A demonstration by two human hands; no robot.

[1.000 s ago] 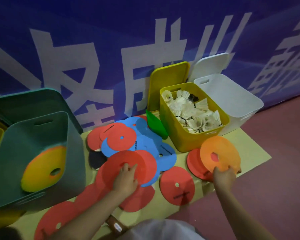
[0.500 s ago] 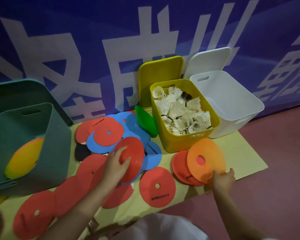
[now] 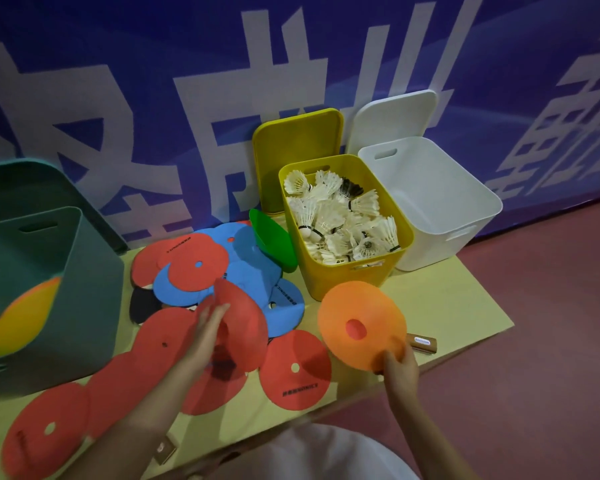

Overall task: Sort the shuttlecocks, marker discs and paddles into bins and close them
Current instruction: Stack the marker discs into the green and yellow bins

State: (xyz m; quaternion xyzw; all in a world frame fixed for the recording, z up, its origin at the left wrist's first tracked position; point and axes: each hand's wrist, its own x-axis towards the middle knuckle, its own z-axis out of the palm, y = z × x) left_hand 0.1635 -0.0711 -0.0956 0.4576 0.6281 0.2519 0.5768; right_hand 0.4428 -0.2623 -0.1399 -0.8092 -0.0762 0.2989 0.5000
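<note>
My left hand (image 3: 207,332) grips a red marker disc (image 3: 243,323), lifted on edge above the pile of red and blue discs (image 3: 253,271) on the yellow mat. My right hand (image 3: 397,367) pinches the lower rim of an orange marker disc (image 3: 361,325), held tilted above the mat in front of the yellow bin (image 3: 347,275). That yellow bin is full of white shuttlecocks (image 3: 340,216). A teal bin (image 3: 84,282) at the left, tipped toward me, holds an orange-yellow disc (image 3: 21,323). The white bin (image 3: 440,209) at the right looks empty. A brown paddle handle (image 3: 421,342) pokes out from behind the orange disc.
Yellow lid (image 3: 297,147) and white lid (image 3: 392,116) lean on the blue banner wall behind their bins. A green disc (image 3: 274,239) leans on the yellow bin. More red discs (image 3: 295,368) lie along the mat's near edge. Red floor lies to the right.
My left hand has lifted the red disc higher and turned it more on edge. My right hand has raised the orange disc off the red one beneath, and a paddle handle now shows.
</note>
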